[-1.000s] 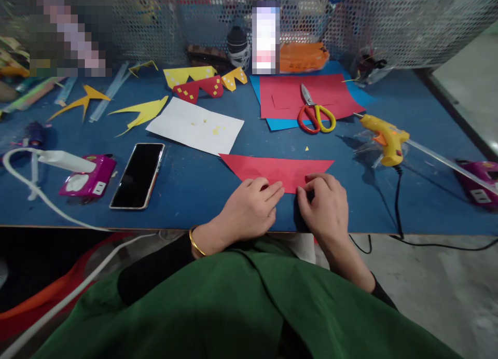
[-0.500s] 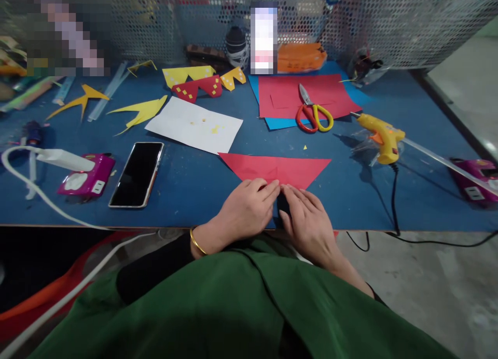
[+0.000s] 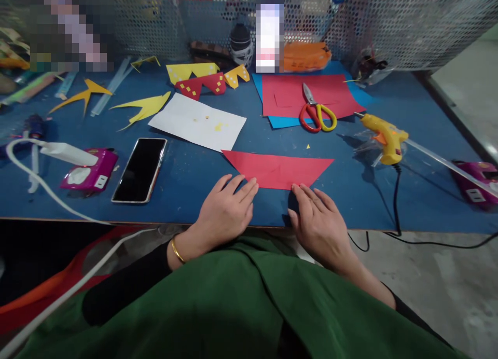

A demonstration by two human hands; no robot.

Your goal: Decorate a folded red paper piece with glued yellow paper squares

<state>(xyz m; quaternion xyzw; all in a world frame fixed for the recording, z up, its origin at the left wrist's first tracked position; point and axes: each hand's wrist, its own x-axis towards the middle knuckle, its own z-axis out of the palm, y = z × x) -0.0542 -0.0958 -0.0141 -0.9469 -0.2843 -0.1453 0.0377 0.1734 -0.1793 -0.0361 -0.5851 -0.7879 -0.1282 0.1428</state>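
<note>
A folded red paper, wide at its far edge and narrower at the near one, lies flat on the blue table. My left hand is palm down, its fingers spread a little, with fingertips on the paper's near left corner. Palm down too, my right hand touches the near right part of the fold with its fingertips, thumb apart. Neither hand grips anything. Beyond the paper, scissors with red and yellow handles rest on red sheets.
A white sheet, a phone and a purple socket block are at left. Paper masks and yellow cutouts lie behind. A yellow glue gun with a black cord stands at right.
My hands have moved apart along the near fold, the left one leftward and the right one slightly rightward. More of the paper's straight near edge shows between them. The view has shifted slightly.
</note>
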